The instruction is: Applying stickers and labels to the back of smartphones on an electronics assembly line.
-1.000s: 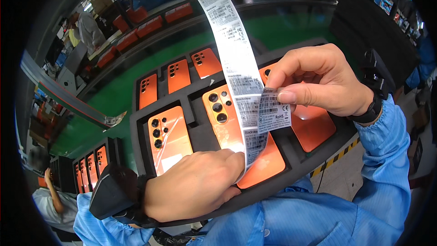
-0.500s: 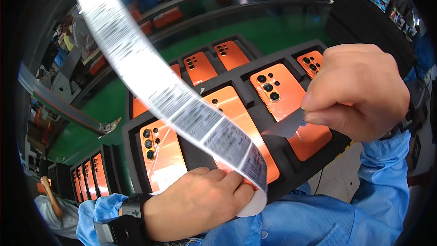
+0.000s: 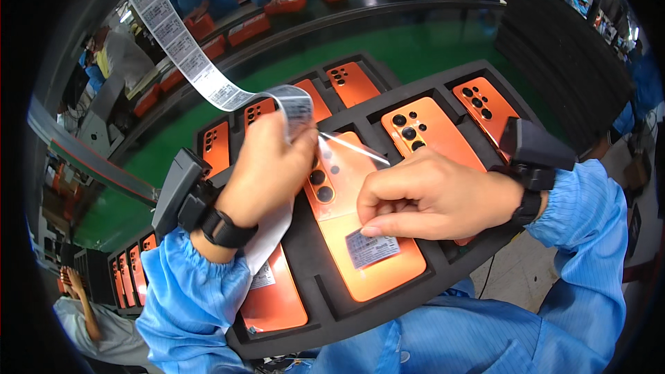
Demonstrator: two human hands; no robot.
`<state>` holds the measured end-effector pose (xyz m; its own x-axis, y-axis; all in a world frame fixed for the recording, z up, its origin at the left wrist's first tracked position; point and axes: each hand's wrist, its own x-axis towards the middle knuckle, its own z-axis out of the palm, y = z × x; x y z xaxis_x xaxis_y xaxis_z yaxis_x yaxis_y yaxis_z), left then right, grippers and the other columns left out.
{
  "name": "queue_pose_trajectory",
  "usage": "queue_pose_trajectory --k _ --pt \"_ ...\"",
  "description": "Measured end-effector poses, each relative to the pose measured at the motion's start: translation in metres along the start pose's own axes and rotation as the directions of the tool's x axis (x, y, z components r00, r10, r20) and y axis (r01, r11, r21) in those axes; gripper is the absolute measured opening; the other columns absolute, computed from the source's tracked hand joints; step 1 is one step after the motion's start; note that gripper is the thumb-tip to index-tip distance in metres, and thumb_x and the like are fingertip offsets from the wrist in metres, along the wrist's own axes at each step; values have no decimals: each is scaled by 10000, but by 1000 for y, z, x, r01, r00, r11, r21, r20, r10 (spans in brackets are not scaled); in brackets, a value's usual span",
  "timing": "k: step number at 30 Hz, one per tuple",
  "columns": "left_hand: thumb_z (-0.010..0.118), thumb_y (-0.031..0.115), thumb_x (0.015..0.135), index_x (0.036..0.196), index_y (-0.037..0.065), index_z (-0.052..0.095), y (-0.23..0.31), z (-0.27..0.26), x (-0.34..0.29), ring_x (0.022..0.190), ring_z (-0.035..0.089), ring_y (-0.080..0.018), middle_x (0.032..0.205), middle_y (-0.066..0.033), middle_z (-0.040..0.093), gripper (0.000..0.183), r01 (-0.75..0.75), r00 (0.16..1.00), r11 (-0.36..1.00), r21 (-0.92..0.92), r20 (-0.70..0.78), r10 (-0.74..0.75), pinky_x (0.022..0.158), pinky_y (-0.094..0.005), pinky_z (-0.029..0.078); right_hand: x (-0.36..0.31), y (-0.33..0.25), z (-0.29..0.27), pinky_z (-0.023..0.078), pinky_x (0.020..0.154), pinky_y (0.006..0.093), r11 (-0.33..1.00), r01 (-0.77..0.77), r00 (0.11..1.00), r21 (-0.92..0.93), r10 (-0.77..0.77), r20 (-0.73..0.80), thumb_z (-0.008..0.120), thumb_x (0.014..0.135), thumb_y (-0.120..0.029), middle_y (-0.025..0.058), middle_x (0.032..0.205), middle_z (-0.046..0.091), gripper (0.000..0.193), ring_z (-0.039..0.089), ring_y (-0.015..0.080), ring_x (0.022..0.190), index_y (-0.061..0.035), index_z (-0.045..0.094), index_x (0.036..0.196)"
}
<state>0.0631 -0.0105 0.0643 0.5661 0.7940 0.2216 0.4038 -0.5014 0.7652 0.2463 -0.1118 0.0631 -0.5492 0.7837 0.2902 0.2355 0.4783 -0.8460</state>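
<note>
My left hand point(image 3: 267, 166) is closed round a long strip of printed white labels point(image 3: 173, 24), which curves down from the upper left. Beside its fingertips a clear film point(image 3: 350, 166) stands partly raised over the camera end of an orange phone point(image 3: 384, 277); whether these fingers also grip the film is hard to tell. On that phone's lower back lies a printed label point(image 3: 370, 249). My right hand point(image 3: 436, 194) pinches the label's upper edge between thumb and finger. Under my left forearm, another orange phone point(image 3: 280, 298) carries a label, partly hidden by the strip's tail.
The black foam tray point(image 3: 318, 325) holds several orange phones in slots, including one at the right point(image 3: 488, 107). Behind it runs a green conveyor point(image 3: 429, 34) with orange boxes point(image 3: 280, 3) and co-workers. A black stack point(image 3: 564, 62) stands at the right.
My left hand has risen with the strip, which has swung back toward the upper left. My right hand has moved left and down, onto the label on the middle phone.
</note>
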Motion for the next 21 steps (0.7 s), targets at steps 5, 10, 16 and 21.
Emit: queue_pose_trajectory --k 5,10,16,21 --pt "564 133 852 849 48 526 -9 -23 -2 465 448 -65 671 -6 505 93 219 969 861 -460 0 -247 407 -204 365 5 12 8 431 529 336 993 -31 999 -113 36 38 582 819 -128 105 581 569 146 600 230 555 -10 528 753" --pt "574 149 850 843 58 526 -6 -24 -2 465 445 -61 672 -3 495 104 260 962 821 -508 60 -267 408 -199 364 8 18 4 451 546 272 988 -20 998 -156 30 60 605 835 -119 74 657 595 122 599 160 597 -5 562 823" --pt "576 150 852 836 58 523 1 -25 6 470 443 -57 669 0 487 107 259 961 810 -526 60 -269 411 -190 362 13 15 -6 450 553 290 989 -31 996 -145 42 76 606 830 -119 81 654 598 124 601 180 596 -3 561 827" --pt "573 144 856 836 55 522 2 -22 6 476 443 -56 668 1 483 104 247 965 806 -538 57 -257 415 -187 361 11 14 -6 441 566 349 992 -30 999 -127 34 33 587 804 -98 130 618 575 127 608 260 606 3 533 749"
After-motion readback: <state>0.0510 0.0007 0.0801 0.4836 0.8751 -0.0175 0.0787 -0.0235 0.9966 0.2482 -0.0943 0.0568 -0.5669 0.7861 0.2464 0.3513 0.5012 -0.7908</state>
